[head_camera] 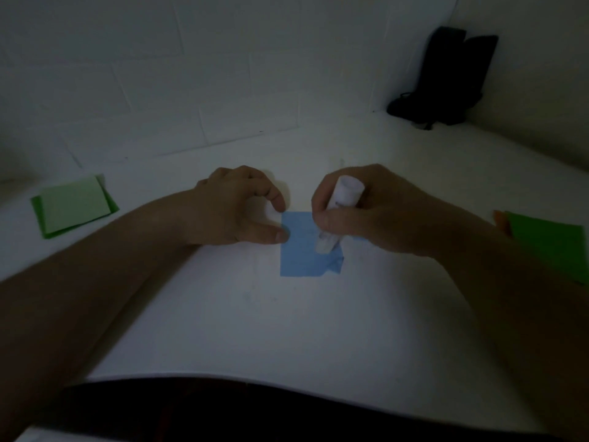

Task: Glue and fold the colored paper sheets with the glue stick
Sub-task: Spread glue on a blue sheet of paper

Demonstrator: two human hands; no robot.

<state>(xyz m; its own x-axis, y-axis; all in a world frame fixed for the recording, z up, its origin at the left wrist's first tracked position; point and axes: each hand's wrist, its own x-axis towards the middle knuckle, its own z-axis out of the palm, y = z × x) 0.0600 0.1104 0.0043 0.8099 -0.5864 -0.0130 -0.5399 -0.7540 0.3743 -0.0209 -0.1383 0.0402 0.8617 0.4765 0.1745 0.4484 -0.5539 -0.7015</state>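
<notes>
A small blue paper sheet (pixel 301 250) lies flat on the white table (pixel 255 330) in the middle of the view; its near right corner is crumpled. My right hand (pixel 366 212) grips a white glue stick (pixel 338 212), tilted, with its lower end down on the blue sheet. My left hand (pixel 236 208) has its thumb tip on the sheet's left edge, while its curled fingers hold a small white piece (pixel 271 212), apparently the glue stick's cap.
Folded light green sheets (pixel 75 205) lie on the table at the left. A dark green sheet (pixel 551 244) with an orange one (pixel 501 220) peeking from under it lies at the right. A black object (pixel 446 78) stands in the far right corner against the wall.
</notes>
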